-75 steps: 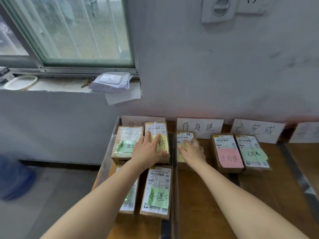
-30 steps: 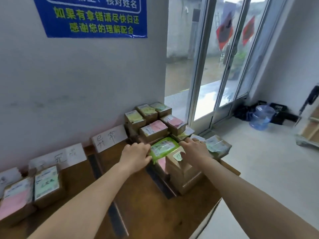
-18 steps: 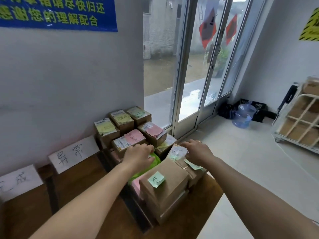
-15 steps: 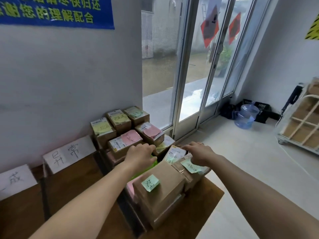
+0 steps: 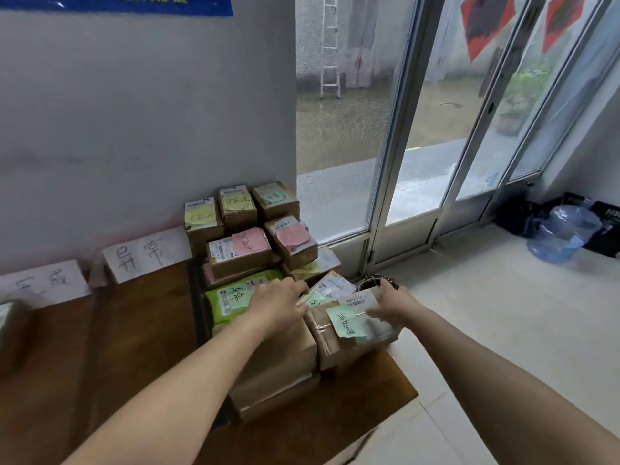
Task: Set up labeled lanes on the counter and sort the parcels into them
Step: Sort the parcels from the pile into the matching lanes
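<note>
A pile of brown parcels with coloured sticky notes fills the right end of the wooden counter [image 5: 117, 347]. My right hand [image 5: 389, 305] grips the far edge of a brown parcel with a green note [image 5: 349, 333], which sits tilted at the front right of the pile. My left hand [image 5: 278, 303] lies with curled fingers between a green bag parcel [image 5: 228, 298] and a white-labelled parcel [image 5: 332, 285], fingertips at the brown parcel's left corner. Its grip is hidden. Two white lane cards [image 5: 147, 255] [image 5: 43, 283] lean against the wall.
Stacked parcels with pink notes [image 5: 241, 246] and yellow notes [image 5: 201, 216] stand against the wall behind my hands. A large plain box [image 5: 278, 360] lies under my left wrist. The counter ends at its right corner [image 5: 402, 391]. Glass doors [image 5: 419, 146] and a water jug [image 5: 563, 233] are beyond.
My view has swung from the left lanes to the pile at the counter's right end. My right hand has slid onto the brown parcel with the green note, which now sits more tilted.
</note>
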`<state>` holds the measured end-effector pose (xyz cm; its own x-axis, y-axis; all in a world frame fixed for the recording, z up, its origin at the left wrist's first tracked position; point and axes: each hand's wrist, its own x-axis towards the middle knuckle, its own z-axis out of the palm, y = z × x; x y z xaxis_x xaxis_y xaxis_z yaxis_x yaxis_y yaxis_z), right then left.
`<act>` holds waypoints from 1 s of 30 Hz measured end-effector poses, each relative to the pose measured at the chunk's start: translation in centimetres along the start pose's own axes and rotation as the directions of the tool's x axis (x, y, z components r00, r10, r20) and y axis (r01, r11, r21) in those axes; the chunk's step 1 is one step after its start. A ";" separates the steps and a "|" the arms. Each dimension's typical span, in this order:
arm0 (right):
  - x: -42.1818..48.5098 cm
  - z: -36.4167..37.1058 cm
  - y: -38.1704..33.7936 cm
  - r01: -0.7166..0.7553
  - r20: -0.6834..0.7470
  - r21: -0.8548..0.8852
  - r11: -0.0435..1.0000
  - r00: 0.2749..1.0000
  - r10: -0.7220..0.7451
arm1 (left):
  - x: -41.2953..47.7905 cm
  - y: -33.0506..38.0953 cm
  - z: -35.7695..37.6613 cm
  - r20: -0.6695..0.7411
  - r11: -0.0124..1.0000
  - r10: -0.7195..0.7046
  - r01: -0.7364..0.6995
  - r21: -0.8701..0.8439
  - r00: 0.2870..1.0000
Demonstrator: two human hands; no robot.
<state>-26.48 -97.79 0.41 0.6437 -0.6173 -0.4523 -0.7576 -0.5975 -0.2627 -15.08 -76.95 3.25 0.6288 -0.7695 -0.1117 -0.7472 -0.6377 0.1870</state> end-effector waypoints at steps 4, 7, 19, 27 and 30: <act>0.1 0.6 1.9 -0.105 0.162 0.389 0.915 0.986 0.044 | 0.5 1.6 0.7 0.038 0.999 -0.002 0.001 0.041 0.999; 0.0 1.1 3.3 -0.177 0.296 0.603 0.778 0.955 -0.012 | 1.6 2.5 1.1 0.076 0.996 0.034 -0.040 0.079 0.997; -1.2 -3.8 2.3 0.139 -0.103 0.909 0.393 0.988 -0.112 | 4.0 3.7 -1.2 0.101 0.911 -0.037 0.075 -0.405 0.994; -2.2 -6.4 -3.5 0.206 -0.147 0.956 0.211 0.953 -0.265 | 1.9 2.4 -4.4 0.237 0.326 0.098 0.194 -0.925 0.967; -2.6 -5.7 -6.7 0.181 -0.093 0.951 0.250 0.941 -0.327 | 0.6 -0.2 -5.2 0.228 0.169 0.004 0.224 -0.960 0.974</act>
<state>-22.48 -95.13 8.20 0.8630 -0.4333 -0.2600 -0.1758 0.2251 -0.9584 -13.38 -77.11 8.25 0.5603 -0.7594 -0.3309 0.2212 -0.2478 0.9432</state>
